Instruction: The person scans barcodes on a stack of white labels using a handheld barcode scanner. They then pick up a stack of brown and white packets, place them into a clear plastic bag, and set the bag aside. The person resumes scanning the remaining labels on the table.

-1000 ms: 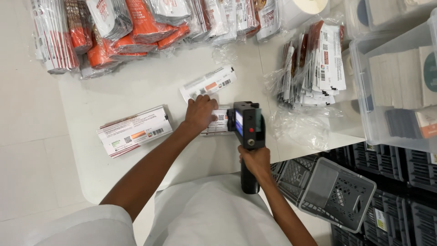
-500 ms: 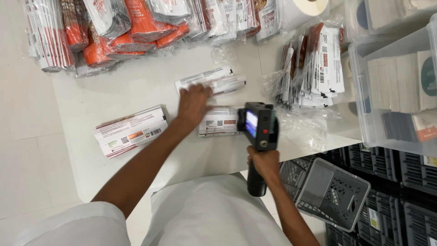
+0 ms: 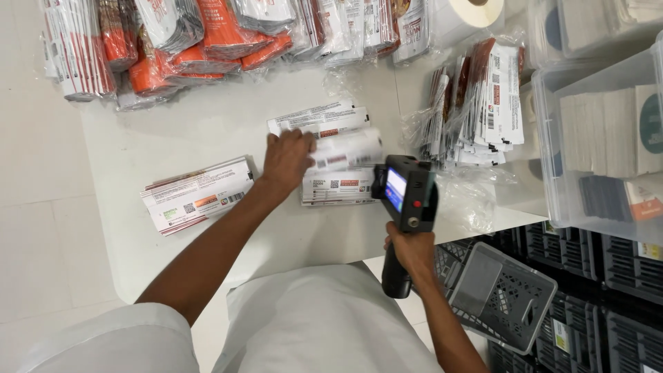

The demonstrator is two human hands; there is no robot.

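Since the earlier frame the left hand (image 3: 286, 160) has carried a flat white paper packet (image 3: 347, 148) up and away from the table edge, the packet now blurred with motion; the black handheld device with a small lit screen (image 3: 407, 197) has drifted a little to the right with the right hand (image 3: 412, 250). Nearest the body, the right hand is wrapped tight round the device's thick black handle, fingers pressed together about it, the boxy head tilted over the table; beside it below the edge sits a grey perforated plastic basket (image 3: 501, 297), and dark slatted crates (image 3: 608, 269) stand farther right. On the smooth white table (image 3: 173, 131) a white printed packet with an orange band (image 3: 338, 188) lies flat just left of the device's head; a small fanned stack of like packets (image 3: 197, 195) lies well apart to the left. The left hand pinches the blurred packet at its left end, thumb side hidden, so how far the fingers spread I cannot tell; it hovers over another flat packet (image 3: 318, 117). Farther off, a crinkled clear bag of upright packets (image 3: 476, 103) stands right; a clear plastic bin (image 3: 608, 131) beyond; glossy orange and white pouches (image 3: 200, 34) heap along the far edge.
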